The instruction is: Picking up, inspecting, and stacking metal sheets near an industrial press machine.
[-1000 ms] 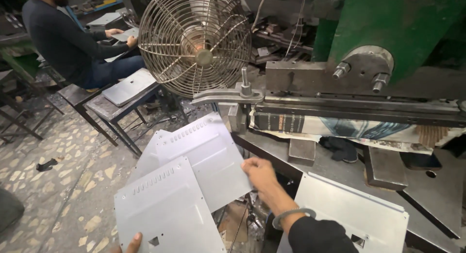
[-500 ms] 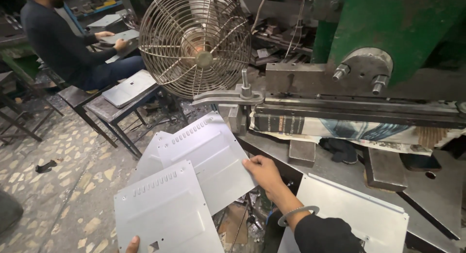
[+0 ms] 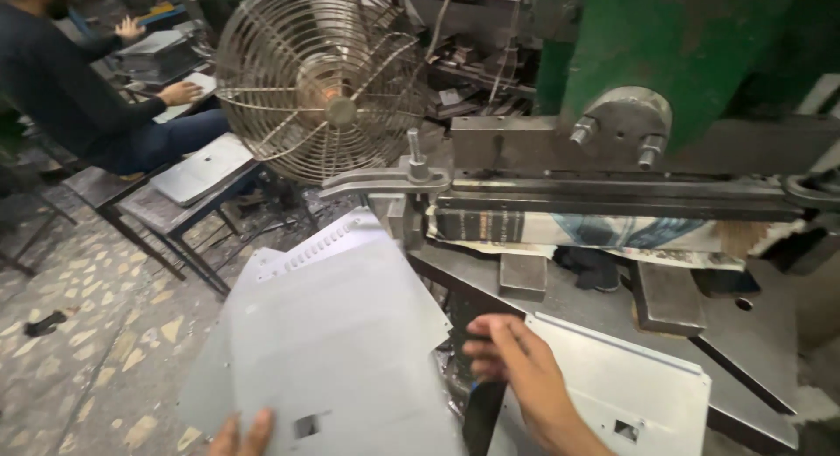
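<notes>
Left hand (image 3: 241, 436): fingers pinch the bottom edge of a grey perforated sheet-metal panel (image 3: 341, 351), held low centre-left. Right hand (image 3: 516, 368): loosely curled, empty, fingertips near the panel's right edge, above another panel (image 3: 630, 395) on the press bed (image 3: 752, 368).

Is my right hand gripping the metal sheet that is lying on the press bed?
No, the right hand hovers with curled fingers at the left edge of that sheet, closed on nothing, while the left hand holds another sheet.

The left hand (image 3: 241, 434) grips a grey metal sheet (image 3: 341, 342) at its lower edge; the right hand (image 3: 525, 377) hovers open beside another sheet (image 3: 630, 395) on the table (image 3: 752, 368).
</notes>
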